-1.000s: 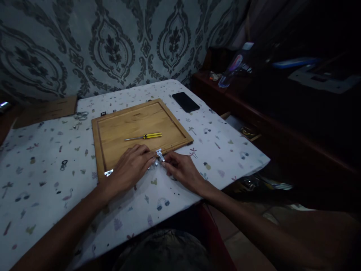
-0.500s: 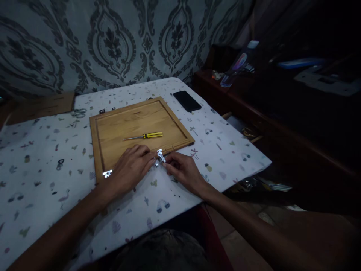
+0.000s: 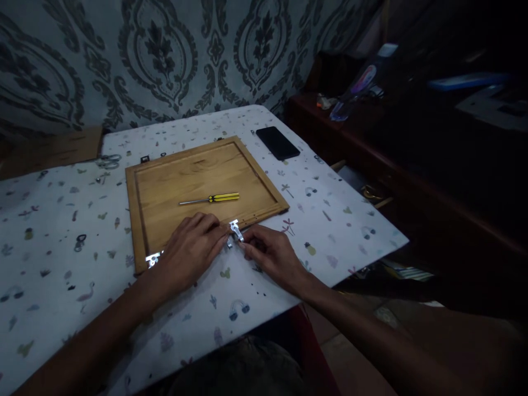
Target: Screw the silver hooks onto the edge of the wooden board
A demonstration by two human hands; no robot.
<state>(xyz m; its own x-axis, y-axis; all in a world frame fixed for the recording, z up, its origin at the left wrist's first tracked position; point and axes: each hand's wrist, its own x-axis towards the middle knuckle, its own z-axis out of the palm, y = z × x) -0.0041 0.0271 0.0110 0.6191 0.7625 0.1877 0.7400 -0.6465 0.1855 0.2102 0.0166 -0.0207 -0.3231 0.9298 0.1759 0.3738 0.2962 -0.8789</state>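
A wooden cabinet door (image 3: 198, 170) lies flat on the table, its framed face up. At its near edge, a shiny metal hinge (image 3: 236, 229) sits partly over the wood. My right hand (image 3: 270, 253) pinches the hinge's outer end between thumb and fingers. Resting across the door's near edge, my left hand (image 3: 192, 245) is closed, its index finger and thumb against the hinge's left side. A second metal hinge (image 3: 152, 259) is at the door's near left corner, partly covered by my left wrist. A yellow-and-black screwdriver (image 3: 209, 199) lies on the door.
Beyond the door's right side lies a black phone (image 3: 278, 143). Scissors (image 3: 109, 161) and a cardboard piece (image 3: 53, 151) are at the back left of the patterned tablecloth (image 3: 185, 330). On the dark furniture at right stands a plastic bottle (image 3: 363, 82), above an open drawer (image 3: 358, 184).
The view has shifted slightly. Both hands keep their places at the hinge, and its outer end appears a little lower. The screwdriver has stayed on the door.
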